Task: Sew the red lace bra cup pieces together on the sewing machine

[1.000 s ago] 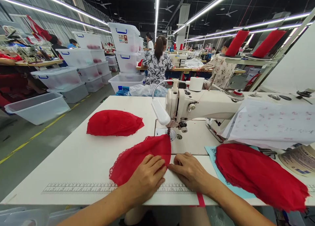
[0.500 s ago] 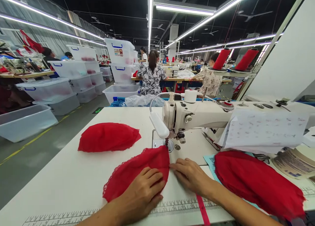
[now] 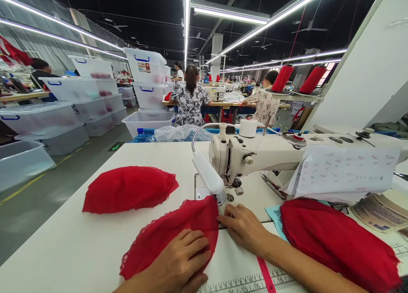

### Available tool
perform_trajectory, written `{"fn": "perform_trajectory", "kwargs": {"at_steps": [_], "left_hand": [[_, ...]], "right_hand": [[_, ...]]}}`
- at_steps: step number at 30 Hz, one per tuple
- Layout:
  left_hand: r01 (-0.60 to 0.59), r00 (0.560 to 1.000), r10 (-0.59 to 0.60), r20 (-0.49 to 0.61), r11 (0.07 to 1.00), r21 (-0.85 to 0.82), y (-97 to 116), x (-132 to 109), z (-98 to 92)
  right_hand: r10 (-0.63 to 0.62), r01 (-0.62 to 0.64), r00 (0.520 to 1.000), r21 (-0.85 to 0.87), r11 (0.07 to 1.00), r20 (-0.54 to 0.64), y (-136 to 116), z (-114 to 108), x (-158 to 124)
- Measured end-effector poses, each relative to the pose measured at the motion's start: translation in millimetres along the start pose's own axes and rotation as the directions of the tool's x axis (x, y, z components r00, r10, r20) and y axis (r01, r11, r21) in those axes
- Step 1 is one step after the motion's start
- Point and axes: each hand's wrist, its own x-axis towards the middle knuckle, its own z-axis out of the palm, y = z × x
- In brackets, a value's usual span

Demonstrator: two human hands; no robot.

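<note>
A red lace piece (image 3: 172, 235) lies on the white table (image 3: 79, 246) with its far corner under the needle of the white sewing machine (image 3: 255, 155). My left hand (image 3: 180, 263) lies flat on the lace, fingers stretched out. My right hand (image 3: 244, 227) rests at the lace's right edge, fingers pressing that edge just in front of the needle plate. A stack of red lace pieces (image 3: 127, 189) sits to the left, and a larger red stack (image 3: 338, 242) to the right.
Papers (image 3: 347, 169) hang over the machine arm. Red thread cones (image 3: 282, 78) stand behind it. Clear plastic bins (image 3: 38, 118) are stacked along the aisle at left. People sit at sewing tables (image 3: 191, 97) further back. A printed ruler (image 3: 251, 282) runs along the table's near edge.
The view has tilted up and moved closer. Both hands have slid forward with the lace toward the needle.
</note>
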Motion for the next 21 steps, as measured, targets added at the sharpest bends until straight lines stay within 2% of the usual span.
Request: {"fn": "perform_trajectory", "kwargs": {"at_steps": [4, 12, 21], "left_hand": [[-0.001, 1.0, 0.001, -0.002, 1.0, 0.013, -2.3, -0.2, 1.2], [0.068, 0.997, -0.067, -0.036, 0.997, 0.024, -4.6, 12.0, 11.3], [0.18, 0.983, -0.176, -0.05, 0.979, 0.098, -13.5, 31.1, 28.3]], "right_hand": [[-0.022, 0.023, 1.0, -0.043, 0.999, 0.016, 1.4, -0.6, 3.1], [-0.043, 0.037, 0.998, -0.141, 0.989, -0.038, 15.2, 4.2, 15.0], [-0.031, 0.028, 0.997, -0.04, 0.999, -0.07, 16.6, 5.6, 16.6]]}}
